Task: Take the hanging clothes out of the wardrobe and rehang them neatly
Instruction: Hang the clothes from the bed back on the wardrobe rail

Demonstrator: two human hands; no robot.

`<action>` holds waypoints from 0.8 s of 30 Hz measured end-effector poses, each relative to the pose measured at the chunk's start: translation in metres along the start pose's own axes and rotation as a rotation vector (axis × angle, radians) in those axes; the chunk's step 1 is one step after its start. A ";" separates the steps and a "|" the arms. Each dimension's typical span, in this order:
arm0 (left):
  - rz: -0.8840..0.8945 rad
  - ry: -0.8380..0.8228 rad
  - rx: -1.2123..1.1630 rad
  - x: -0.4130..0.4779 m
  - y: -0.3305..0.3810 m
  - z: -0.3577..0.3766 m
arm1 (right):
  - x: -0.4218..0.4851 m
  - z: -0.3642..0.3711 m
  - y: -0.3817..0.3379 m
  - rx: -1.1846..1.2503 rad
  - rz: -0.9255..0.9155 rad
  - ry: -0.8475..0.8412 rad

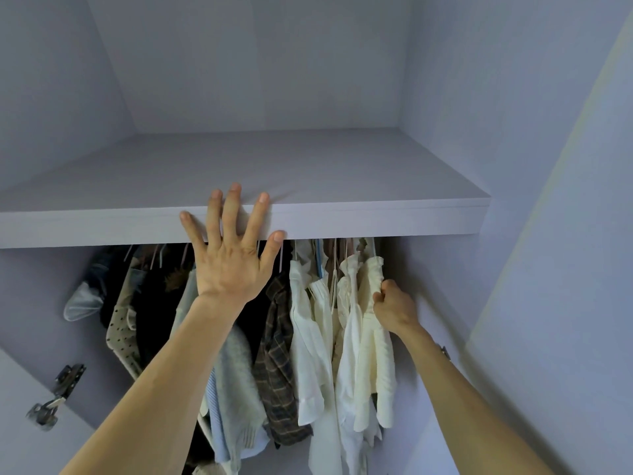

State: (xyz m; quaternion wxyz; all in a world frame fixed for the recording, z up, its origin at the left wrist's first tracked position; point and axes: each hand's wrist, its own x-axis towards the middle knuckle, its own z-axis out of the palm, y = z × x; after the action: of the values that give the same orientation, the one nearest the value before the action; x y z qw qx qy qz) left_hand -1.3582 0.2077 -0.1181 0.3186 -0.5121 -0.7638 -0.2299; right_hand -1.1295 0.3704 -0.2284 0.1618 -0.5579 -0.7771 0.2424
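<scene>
Spreading the left hand [233, 265] open, straight fingers lying over the front edge of the shelf [376, 221], just above the packed row of hanging clothes. Gripping with the right hand [394, 308], fingers curled, the ruffled shoulder of the cream top [375, 354], hanging last on the right, near the wardrobe's right wall [445, 286], with only a narrow gap there. Leaving to its left a white shirt [308, 337], plaid shirt [277, 371], grey knit [236, 371] and dark garments [154, 303], all pressing together and running up under the shelf's edge.
</scene>
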 end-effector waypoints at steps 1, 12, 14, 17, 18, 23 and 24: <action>0.000 0.002 -0.002 0.000 0.001 0.000 | 0.000 0.001 0.000 -0.006 0.003 -0.005; -0.025 -0.025 0.040 0.000 0.005 -0.004 | -0.019 0.031 0.016 -0.099 -0.010 0.043; -0.039 -0.070 0.043 0.000 0.007 -0.011 | -0.022 0.027 0.018 -0.113 0.000 0.058; -0.061 -0.146 0.063 -0.003 0.010 -0.024 | -0.036 0.016 0.020 -0.152 0.019 0.055; -0.064 -0.171 0.073 -0.004 0.011 -0.030 | -0.041 0.013 0.021 -0.148 0.015 0.061; -0.082 -0.282 -0.031 -0.017 0.016 -0.059 | -0.082 -0.006 0.016 -0.025 -0.073 0.129; -0.094 -0.304 -0.064 -0.027 0.015 -0.064 | -0.092 -0.009 0.013 0.010 -0.114 0.142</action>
State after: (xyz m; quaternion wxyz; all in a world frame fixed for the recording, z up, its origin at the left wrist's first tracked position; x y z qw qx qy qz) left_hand -1.3204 0.1528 -0.0928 0.1718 -0.5147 -0.8185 -0.1886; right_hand -1.0846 0.2890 -0.2264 0.2328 -0.5276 -0.7930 0.1963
